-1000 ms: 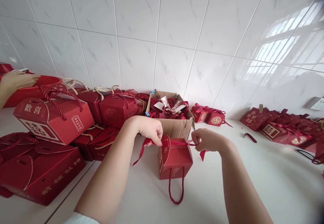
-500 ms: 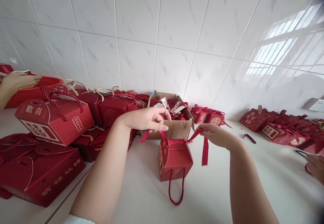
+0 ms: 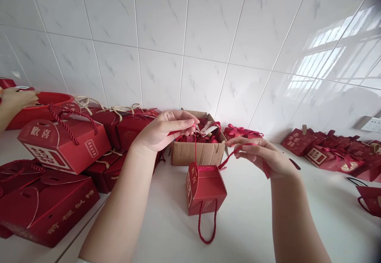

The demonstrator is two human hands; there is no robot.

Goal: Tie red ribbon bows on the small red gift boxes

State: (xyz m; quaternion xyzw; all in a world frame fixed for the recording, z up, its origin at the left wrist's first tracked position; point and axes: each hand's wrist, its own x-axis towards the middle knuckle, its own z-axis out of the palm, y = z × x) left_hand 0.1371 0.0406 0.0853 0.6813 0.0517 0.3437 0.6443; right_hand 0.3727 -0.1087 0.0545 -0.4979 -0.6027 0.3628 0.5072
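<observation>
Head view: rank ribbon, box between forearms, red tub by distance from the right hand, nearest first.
1. Ribbon: in the right hand.
2. Box: left of it, lower in view.
3. Red tub: far left.

small red box (image 3: 210,189), rope handle (image 3: 207,242) forward, ribbon (image 3: 195,148) ends raised

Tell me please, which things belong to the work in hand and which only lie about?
Belonging:
small red cardboard box with rope handle
narrow red fabric ribbon

Lying about, it seems:
large red cardboard boxes, left
short dark-red strip, right
</observation>
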